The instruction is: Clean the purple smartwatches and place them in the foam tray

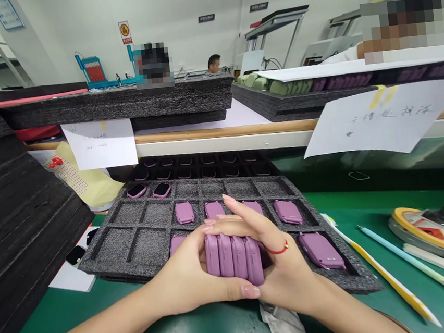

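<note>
Near the front edge of the green tabletop, left hand and right hand clasp tight around four mauve watch cases, stood on edge in a row over a grey foam tray. Another mauve case lies in a compartment just beside the right hand.
</note>
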### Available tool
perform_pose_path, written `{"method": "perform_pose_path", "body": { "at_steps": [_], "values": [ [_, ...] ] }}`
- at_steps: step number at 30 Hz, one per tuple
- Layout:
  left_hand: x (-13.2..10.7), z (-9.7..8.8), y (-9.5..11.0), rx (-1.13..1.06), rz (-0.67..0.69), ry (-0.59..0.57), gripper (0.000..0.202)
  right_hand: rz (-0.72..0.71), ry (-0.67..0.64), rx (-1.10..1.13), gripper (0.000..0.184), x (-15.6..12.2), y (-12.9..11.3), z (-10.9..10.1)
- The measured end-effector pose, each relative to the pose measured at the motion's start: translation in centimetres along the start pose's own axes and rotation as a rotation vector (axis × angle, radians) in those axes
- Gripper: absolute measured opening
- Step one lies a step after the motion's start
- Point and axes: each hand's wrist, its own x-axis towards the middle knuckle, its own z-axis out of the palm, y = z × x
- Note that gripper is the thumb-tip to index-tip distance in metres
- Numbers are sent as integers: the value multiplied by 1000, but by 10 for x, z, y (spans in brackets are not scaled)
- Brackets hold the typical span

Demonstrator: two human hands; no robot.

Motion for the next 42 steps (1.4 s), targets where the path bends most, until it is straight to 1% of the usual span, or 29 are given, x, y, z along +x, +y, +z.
{"method": "perform_pose_path", "body": {
  "at_steps": [2, 5, 7, 9, 11, 13, 14, 15, 17, 18, 20, 24, 27, 29, 33, 35, 37, 39, 41, 42],
  "values": [
    [2, -1, 1, 20, -17, -14, 63, 2, -4, -8, 94, 1, 0, 0],
    [5, -1, 0, 9, 28, -36, 58, -15, -17, -51, 89, 3, -3, 1],
    [6, 1, 0, -22, 50, -20, 55, -39, -40, -83, 88, 3, -4, 1],
    [4, 4, 2, -18, 45, 48, 57, -52, -69, -99, 90, 3, -6, 0],
    [0, 6, 4, 47, 49, 134, 58, -22, -68, -66, 99, 2, -7, -1],
    [-3, 7, 6, 144, 101, 191, 56, 50, -33, 18, 111, 1, -7, -3],
    [-3, 6, 6, 203, 155, 201, 52, 105, -21, 67, 113, 1, -7, -4],
    [-4, 4, 6, 265, 218, 195, 48, 164, -17, 109, 110, 2, -6, -5],
    [-3, -1, 3, 370, 365, 154, 45, 261, -36, 153, 96, 3, -4, -5],
    [-3, -3, 1, 407, 429, 128, 44, 289, -44, 158, 88, 4, -4, -4],
    [-1, -7, -3, 439, 511, 95, 44, 297, -38, 152, 78, 6, -3, -3],
    [1, -8, -7, 450, 577, 92, 42, 267, -15, 141, 74, 8, -4, -2],
    [2, -7, -7, 455, 584, 96, 45, 295, -26, 176, 71, 7, -6, -3],
    [2, -5, -8, 459, 587, 116, 45, 346, -37, 248, 77, 6, -6, -5],
    [0, -1, -11, 532, 629, 142, 44, 470, -115, 441, 92, 6, -5, -10],
    [0, 0, -11, 593, 653, 164, 42, 586, -133, 445, 105, 6, -6, -10],
    [-1, 0, -11, 642, 676, 155, 39, 669, -119, 429, 119, 7, -7, -7],
    [-1, -1, -12, 666, 703, 103, 46, 652, -92, 433, 124, 8, -9, -4],
    [-1, -4, -14, 678, 724, 71, 60, 577, -58, 419, 121, 8, -10, 0],
    [-1, -5, -15, 681, 733, 73, 68, 532, -30, 397, 119, 7, -11, 1]
  ]
}}
